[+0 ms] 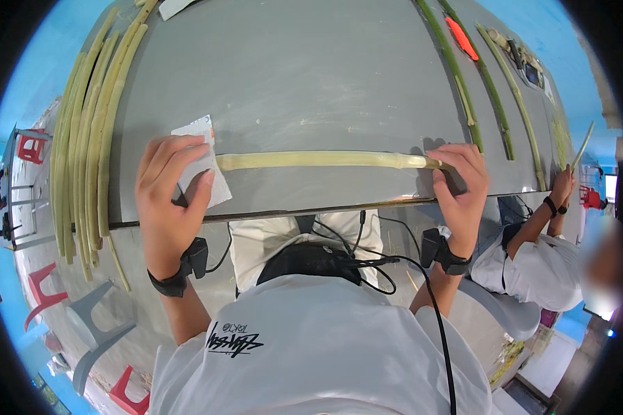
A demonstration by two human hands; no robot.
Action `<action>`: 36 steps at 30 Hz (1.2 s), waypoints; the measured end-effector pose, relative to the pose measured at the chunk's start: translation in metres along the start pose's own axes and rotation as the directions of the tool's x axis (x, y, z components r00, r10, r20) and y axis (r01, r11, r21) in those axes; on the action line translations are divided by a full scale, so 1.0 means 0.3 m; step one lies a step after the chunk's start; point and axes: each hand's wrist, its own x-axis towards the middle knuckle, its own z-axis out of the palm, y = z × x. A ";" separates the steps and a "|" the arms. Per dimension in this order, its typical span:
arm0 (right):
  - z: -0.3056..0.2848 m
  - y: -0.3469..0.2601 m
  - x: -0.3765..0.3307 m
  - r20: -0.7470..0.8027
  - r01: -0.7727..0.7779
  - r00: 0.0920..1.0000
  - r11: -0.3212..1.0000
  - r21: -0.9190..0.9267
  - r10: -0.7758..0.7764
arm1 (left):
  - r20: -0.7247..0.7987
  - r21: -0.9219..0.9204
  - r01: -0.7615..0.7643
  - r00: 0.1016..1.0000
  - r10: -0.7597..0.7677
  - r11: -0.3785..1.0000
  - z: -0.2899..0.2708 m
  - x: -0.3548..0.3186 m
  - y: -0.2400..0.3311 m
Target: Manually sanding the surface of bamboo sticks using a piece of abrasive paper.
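Note:
A peeled, pale green bamboo stick lies crosswise on the grey table, close to its near edge. Around its left end my left hand is closed on a small grey-white sheet of paper, which looks like sandpaper, though its rough face is not visible. That hand covers the stick's tip. The fingers and thumb of my right hand pinch the stick's browner right end against the tabletop. Both wrists wear black bands with small black modules.
Several peeled sticks lie along the table's left side, jutting past the near edge. Unpeeled green sticks and an orange-handled tool lie at the right. A co-worker sits at right, holding a stick. Black cables hang by my lap.

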 end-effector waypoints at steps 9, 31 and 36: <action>0.007 -0.008 0.000 -0.017 -0.012 1.000 0.999 -0.042 0.011 | 0.006 -0.013 0.028 1.000 -0.028 1.000 0.000 -0.006 -0.001; -0.011 -0.009 0.024 0.240 0.093 0.970 0.970 -0.226 -0.037 | 0.022 -0.056 -0.020 1.000 0.021 0.998 -0.010 0.013 -0.015; -0.039 -0.016 0.032 0.367 0.166 0.929 0.943 -0.289 -0.051 | 0.226 -0.047 -0.115 0.966 0.123 0.992 -0.025 0.119 -0.005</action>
